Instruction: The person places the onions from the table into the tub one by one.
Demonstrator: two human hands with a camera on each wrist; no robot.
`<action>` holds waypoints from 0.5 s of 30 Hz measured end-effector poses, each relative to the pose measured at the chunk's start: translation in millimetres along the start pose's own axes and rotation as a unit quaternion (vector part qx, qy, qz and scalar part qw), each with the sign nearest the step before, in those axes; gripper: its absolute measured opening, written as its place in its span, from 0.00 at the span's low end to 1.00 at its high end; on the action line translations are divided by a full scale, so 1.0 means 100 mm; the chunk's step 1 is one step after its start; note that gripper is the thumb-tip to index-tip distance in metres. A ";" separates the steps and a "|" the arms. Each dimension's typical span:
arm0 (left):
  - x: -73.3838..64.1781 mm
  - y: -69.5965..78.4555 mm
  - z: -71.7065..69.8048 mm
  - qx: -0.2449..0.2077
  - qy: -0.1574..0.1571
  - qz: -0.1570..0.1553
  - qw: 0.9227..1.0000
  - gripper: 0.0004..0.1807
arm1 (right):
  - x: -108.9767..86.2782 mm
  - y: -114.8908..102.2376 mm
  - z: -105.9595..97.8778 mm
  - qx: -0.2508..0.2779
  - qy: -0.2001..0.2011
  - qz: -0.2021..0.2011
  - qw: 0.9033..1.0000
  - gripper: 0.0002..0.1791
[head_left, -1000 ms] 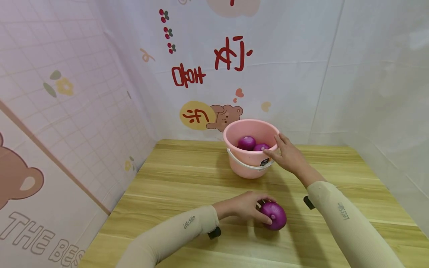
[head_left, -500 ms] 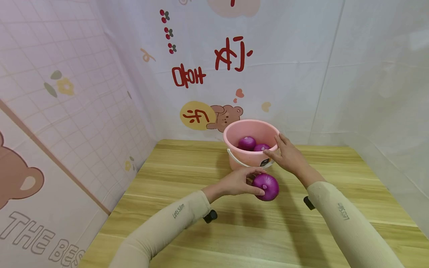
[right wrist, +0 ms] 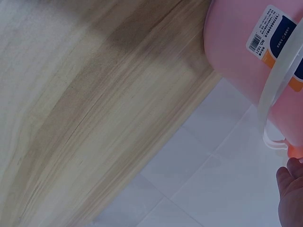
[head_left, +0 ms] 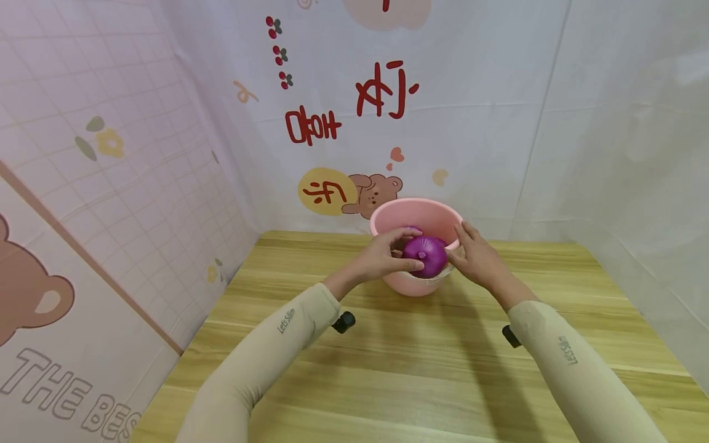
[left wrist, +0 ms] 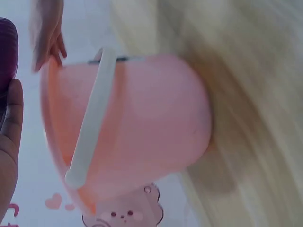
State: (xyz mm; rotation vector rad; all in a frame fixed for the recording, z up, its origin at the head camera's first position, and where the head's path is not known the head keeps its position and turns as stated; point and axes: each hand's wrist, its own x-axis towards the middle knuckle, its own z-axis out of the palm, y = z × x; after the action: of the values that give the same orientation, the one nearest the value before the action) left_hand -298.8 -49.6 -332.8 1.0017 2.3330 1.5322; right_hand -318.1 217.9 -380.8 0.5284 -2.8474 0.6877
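In the head view my left hand [head_left: 381,257] grips a purple onion [head_left: 428,253] between thumb and fingers, raised in front of the upper part of a pink bucket [head_left: 408,287]. Behind this onion, others in the bucket show only as slivers of purple [head_left: 413,230]. My right hand [head_left: 483,259] holds the bucket's right rim, thumb toward the front. The left wrist view catches the held onion [left wrist: 7,52] at its left edge, with the bucket's side [left wrist: 151,113] beyond. At the lower right of the right wrist view, my right fingertips [right wrist: 293,170] meet the bucket near its handle mount.
The bucket stands on a wood-grain table [head_left: 399,394] near its back edge. Its white handle [left wrist: 92,118] hangs down along the side. A printed white sheet [head_left: 487,123] rises behind the table, and another patterned sheet [head_left: 138,203] borders the left.
My left hand has lifted the onion off the table and carried it forward to the bucket, where it now covers most of the onions inside. The right hand stays at the rim.
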 end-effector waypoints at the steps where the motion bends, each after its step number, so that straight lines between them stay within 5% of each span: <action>1: 0.03 0.01 -0.03 0.006 0.008 0.000 1.000 0.31 | 0.00 0.00 0.00 0.000 -0.001 0.001 1.000 0.45; 9: 0.29 0.01 -0.23 0.048 0.055 -0.014 0.997 0.30 | 0.01 0.00 0.00 0.010 -0.011 0.022 1.000 0.53; 15: 0.46 -0.10 -0.31 0.110 0.089 -0.069 0.988 0.38 | 0.01 0.00 -0.01 0.008 -0.011 0.024 1.000 0.53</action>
State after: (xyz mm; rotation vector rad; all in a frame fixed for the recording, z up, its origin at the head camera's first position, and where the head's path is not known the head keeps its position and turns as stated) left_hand -352.8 -47.1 -317.5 0.7535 2.6796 1.3881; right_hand -318.9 217.9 -379.6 0.4736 -2.8872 0.7166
